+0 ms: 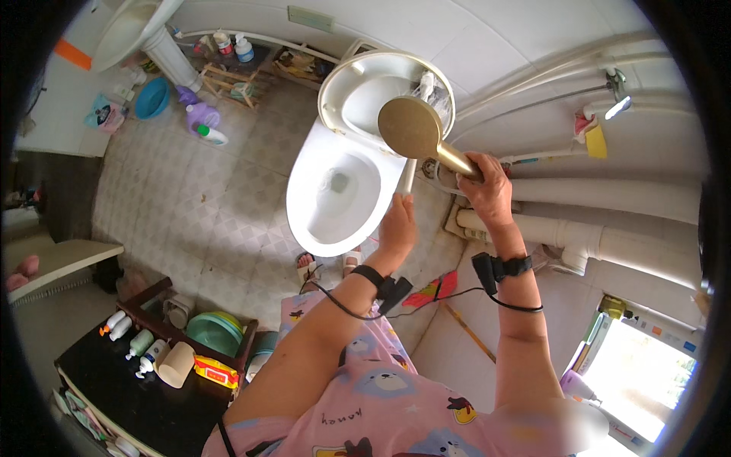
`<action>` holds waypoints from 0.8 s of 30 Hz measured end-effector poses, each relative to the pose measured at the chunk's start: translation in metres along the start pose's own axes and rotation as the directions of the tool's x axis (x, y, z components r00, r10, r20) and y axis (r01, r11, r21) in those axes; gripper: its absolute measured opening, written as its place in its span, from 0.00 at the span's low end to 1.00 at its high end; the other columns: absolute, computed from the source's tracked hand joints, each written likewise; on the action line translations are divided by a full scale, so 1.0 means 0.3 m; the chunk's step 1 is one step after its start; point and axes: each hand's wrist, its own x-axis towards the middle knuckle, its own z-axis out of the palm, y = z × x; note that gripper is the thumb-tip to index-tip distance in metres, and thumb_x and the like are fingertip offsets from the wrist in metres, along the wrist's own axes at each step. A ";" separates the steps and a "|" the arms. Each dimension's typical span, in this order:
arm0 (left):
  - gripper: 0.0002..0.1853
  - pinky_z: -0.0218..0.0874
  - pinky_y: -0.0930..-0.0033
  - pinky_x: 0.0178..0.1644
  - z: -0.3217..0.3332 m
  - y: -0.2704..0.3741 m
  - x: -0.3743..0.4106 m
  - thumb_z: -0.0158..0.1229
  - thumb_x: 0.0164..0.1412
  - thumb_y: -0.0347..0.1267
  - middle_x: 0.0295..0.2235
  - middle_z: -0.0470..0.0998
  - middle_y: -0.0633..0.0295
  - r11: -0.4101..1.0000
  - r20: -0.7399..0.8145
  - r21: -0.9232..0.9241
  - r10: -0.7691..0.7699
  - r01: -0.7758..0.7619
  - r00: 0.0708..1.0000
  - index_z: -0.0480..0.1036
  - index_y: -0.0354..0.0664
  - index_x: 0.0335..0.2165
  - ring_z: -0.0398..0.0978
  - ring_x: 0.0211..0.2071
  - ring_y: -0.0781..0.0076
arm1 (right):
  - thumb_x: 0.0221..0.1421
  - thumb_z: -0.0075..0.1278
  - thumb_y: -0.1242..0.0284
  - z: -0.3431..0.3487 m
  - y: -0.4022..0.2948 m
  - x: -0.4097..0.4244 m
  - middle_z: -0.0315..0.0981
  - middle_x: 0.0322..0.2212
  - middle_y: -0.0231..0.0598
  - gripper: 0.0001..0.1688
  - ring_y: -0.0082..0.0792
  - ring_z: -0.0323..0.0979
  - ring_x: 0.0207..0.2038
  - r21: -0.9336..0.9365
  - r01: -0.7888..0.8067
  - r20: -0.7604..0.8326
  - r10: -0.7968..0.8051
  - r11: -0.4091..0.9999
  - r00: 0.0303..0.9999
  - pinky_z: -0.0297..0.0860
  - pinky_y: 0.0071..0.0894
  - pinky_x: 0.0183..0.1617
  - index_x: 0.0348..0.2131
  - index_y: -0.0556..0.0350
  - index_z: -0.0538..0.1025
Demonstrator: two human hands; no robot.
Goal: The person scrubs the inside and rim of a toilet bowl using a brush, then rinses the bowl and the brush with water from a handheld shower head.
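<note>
My right hand [485,185] grips the handle of a gold handheld shower head [411,127], held over the back of the white toilet bowl [308,194]. Its back faces me, and thin streaks of water spray show beyond it. My left hand [398,225] is closed around a pale stick handle [409,176] beside the bowl's right rim. In line with this stick, a white brush-like head [426,85] shows in front of the raised toilet seat and lid [337,68]. The shower head hides the stretch between them. A little water stands in the bowl.
White pipes [571,194] run along the right wall. Purple bottles [201,117] and a blue basin [152,98] stand on the floor at left. A black-topped cabinet [137,417] holds several pump bottles and wipes [216,371]. Cables join my wrist straps.
</note>
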 end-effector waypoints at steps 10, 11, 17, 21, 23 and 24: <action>0.14 0.61 0.45 0.29 0.061 -0.019 0.021 0.38 0.68 0.40 0.24 0.73 0.41 0.998 -0.124 -0.002 0.063 -0.064 0.990 0.58 0.39 0.36 0.72 0.28 0.37 | 0.38 0.56 0.76 -0.013 0.053 -0.044 0.75 0.34 0.39 0.20 0.43 0.72 0.39 0.010 -0.034 0.004 0.034 0.999 0.999 0.69 0.37 0.44 0.37 0.54 0.75; 0.15 0.61 0.45 0.28 0.083 -0.030 0.022 0.38 0.68 0.40 0.24 0.73 0.41 0.995 -0.096 0.027 0.096 -0.093 0.991 0.58 0.38 0.36 0.72 0.28 0.37 | 0.38 0.56 0.76 -0.008 0.051 -0.047 0.75 0.34 0.39 0.20 0.43 0.72 0.39 0.019 -0.038 0.011 0.038 0.999 0.999 0.69 0.37 0.44 0.37 0.54 0.75; 0.15 0.62 0.44 0.28 0.094 -0.080 -0.029 0.37 0.68 0.41 0.22 0.73 0.43 0.992 -0.019 0.100 0.078 -0.076 0.997 0.58 0.39 0.36 0.72 0.27 0.37 | 0.38 0.56 0.76 -0.014 0.077 -0.059 0.75 0.34 0.40 0.21 0.43 0.72 0.39 0.053 -0.044 0.029 0.043 0.998 0.999 0.68 0.38 0.45 0.38 0.54 0.75; 0.15 0.61 0.44 0.28 0.045 -0.056 -0.004 0.37 0.68 0.41 0.22 0.73 0.43 0.991 -0.072 0.101 0.101 -0.093 0.992 0.58 0.39 0.35 0.72 0.27 0.37 | 0.37 0.56 0.77 -0.006 0.077 -0.067 0.74 0.34 0.41 0.21 0.44 0.72 0.39 0.059 -0.051 0.024 0.050 0.997 0.998 0.68 0.38 0.45 0.38 0.54 0.75; 0.15 0.61 0.44 0.28 0.044 -0.038 0.022 0.37 0.68 0.41 0.21 0.73 0.43 0.994 -0.097 0.073 0.088 -0.082 0.991 0.58 0.39 0.35 0.72 0.27 0.38 | 0.37 0.56 0.76 0.000 0.075 -0.077 0.74 0.34 0.41 0.21 0.44 0.72 0.39 0.056 -0.038 0.011 0.038 0.998 0.999 0.68 0.37 0.44 0.38 0.54 0.75; 0.14 0.59 0.42 0.31 0.048 -0.036 0.034 0.38 0.68 0.40 0.25 0.73 0.40 0.996 -0.020 0.094 0.005 -0.003 1.000 0.59 0.38 0.36 0.71 0.30 0.35 | 0.37 0.56 0.76 0.007 0.075 -0.079 0.74 0.34 0.41 0.21 0.43 0.72 0.39 0.053 -0.030 0.008 0.030 0.998 1.000 0.68 0.37 0.44 0.38 0.54 0.75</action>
